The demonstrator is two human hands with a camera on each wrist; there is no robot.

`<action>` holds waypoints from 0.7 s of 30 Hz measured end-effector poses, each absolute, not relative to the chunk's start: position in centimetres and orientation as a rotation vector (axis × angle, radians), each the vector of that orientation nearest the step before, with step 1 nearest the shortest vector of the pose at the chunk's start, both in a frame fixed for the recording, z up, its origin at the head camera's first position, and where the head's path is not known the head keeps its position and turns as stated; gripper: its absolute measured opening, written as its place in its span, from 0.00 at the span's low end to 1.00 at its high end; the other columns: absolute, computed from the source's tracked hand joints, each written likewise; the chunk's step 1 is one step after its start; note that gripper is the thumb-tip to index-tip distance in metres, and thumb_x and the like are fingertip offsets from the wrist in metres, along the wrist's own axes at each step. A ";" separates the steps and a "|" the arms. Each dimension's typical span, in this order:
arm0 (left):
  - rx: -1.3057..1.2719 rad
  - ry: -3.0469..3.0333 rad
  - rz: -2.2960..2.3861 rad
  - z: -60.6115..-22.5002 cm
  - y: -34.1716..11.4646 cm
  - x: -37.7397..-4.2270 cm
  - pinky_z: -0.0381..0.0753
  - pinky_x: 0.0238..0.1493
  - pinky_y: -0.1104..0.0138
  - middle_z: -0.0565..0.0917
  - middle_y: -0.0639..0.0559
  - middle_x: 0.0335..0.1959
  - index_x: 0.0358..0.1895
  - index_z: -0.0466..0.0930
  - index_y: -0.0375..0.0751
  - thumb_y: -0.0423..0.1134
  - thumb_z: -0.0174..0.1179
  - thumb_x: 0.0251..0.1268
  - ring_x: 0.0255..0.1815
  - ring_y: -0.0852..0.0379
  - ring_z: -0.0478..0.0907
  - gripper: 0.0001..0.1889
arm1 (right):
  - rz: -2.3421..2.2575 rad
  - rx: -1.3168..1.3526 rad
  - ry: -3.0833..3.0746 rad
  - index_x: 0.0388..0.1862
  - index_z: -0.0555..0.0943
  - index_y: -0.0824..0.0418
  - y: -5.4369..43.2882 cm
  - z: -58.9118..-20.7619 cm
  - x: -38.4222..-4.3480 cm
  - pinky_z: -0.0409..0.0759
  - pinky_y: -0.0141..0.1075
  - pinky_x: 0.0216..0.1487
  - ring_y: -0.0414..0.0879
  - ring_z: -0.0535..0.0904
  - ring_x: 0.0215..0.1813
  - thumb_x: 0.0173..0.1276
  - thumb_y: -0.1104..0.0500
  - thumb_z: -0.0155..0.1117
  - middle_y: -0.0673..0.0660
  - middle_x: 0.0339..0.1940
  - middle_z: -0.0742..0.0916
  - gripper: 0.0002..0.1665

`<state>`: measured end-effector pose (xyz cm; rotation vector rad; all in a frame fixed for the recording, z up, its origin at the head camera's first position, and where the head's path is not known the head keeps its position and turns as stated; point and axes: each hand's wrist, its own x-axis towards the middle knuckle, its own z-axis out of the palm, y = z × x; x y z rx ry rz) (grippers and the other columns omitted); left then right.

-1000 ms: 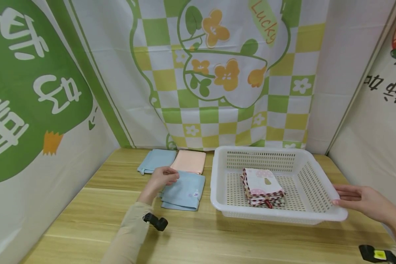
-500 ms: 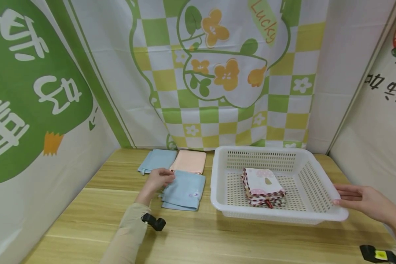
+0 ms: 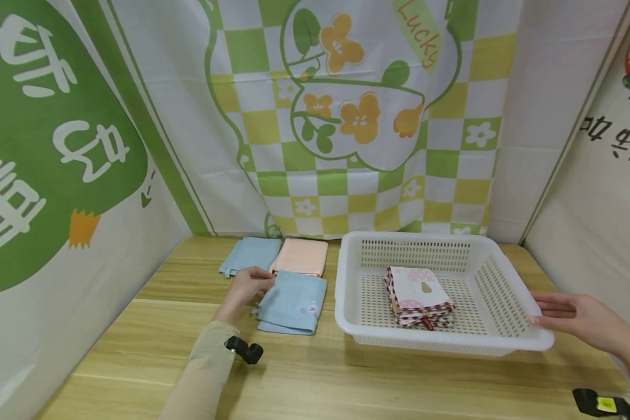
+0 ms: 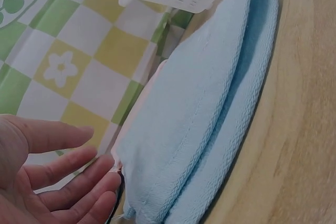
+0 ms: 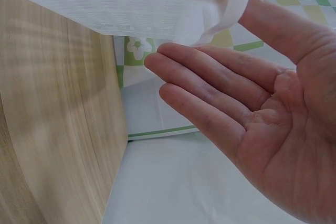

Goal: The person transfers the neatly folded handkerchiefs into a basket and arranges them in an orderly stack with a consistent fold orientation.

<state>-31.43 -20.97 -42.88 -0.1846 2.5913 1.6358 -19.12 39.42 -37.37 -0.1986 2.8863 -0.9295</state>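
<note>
On the wooden table [image 3: 304, 382], the person's right hand [image 3: 583, 319] sets its straight fingers against the right side of the white basket [image 3: 441, 337], thumb tip at the rim, while the left hand [image 3: 249, 286], relaxed and holding nothing, is at the left edge of the folded front blue cloth [image 3: 294, 302]; contact there cannot be told. The basket holds a stack of patterned cloths [image 3: 419, 289]. Farther back lie a peach cloth [image 3: 301, 255] and a rear blue cloth [image 3: 254, 254], before a checked curtain [image 3: 333, 186].
</note>
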 end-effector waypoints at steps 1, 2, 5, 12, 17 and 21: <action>-0.189 2.593 1.635 -42.9 -21.0 -31.5 0.79 0.39 0.61 0.81 0.44 0.43 0.47 0.80 0.34 0.36 0.62 0.62 0.41 0.49 0.78 0.13 | -0.929 -0.196 2.886 0.63 0.66 0.79 39.4 -37.4 -19.1 0.80 0.27 0.36 0.18 0.73 0.37 0.66 0.51 0.63 0.73 0.53 0.81 0.39; -0.192 2.597 1.634 -42.9 -20.9 -31.5 0.79 0.39 0.61 0.80 0.43 0.44 0.47 0.80 0.34 0.35 0.62 0.61 0.41 0.49 0.78 0.13 | -0.929 -0.193 2.887 0.63 0.66 0.79 39.4 -37.4 -19.1 0.80 0.27 0.36 0.18 0.73 0.37 0.66 0.50 0.63 0.73 0.53 0.81 0.39; -0.191 2.607 1.620 -43.1 -20.9 -31.6 0.79 0.39 0.61 0.80 0.42 0.45 0.47 0.79 0.33 0.35 0.62 0.61 0.40 0.50 0.77 0.13 | -0.929 -0.191 2.888 0.63 0.66 0.79 39.4 -37.4 -19.1 0.80 0.27 0.36 0.18 0.73 0.37 0.66 0.50 0.63 0.73 0.53 0.81 0.39; -0.224 2.587 1.615 -43.8 -20.8 -31.7 0.79 0.41 0.62 0.78 0.39 0.51 0.52 0.76 0.33 0.33 0.63 0.60 0.44 0.50 0.76 0.18 | -0.930 -0.179 2.874 0.64 0.65 0.78 39.4 -37.3 -19.0 0.82 0.30 0.37 0.18 0.73 0.38 0.67 0.50 0.63 0.73 0.53 0.81 0.39; -0.243 2.561 1.634 -44.1 -20.8 -31.9 0.78 0.39 0.64 0.77 0.38 0.54 0.55 0.74 0.33 0.32 0.64 0.59 0.46 0.49 0.76 0.20 | -0.940 -0.195 2.875 0.64 0.66 0.78 39.4 -37.3 -19.0 0.81 0.29 0.37 0.18 0.73 0.38 0.67 0.51 0.63 0.73 0.53 0.81 0.38; -0.266 2.550 1.640 -44.2 -20.8 -32.1 0.78 0.37 0.65 0.78 0.37 0.53 0.55 0.74 0.33 0.30 0.65 0.56 0.46 0.48 0.77 0.22 | -0.944 -0.199 2.876 0.64 0.66 0.78 39.4 -37.3 -19.0 0.80 0.27 0.36 0.19 0.73 0.38 0.66 0.51 0.63 0.73 0.53 0.81 0.38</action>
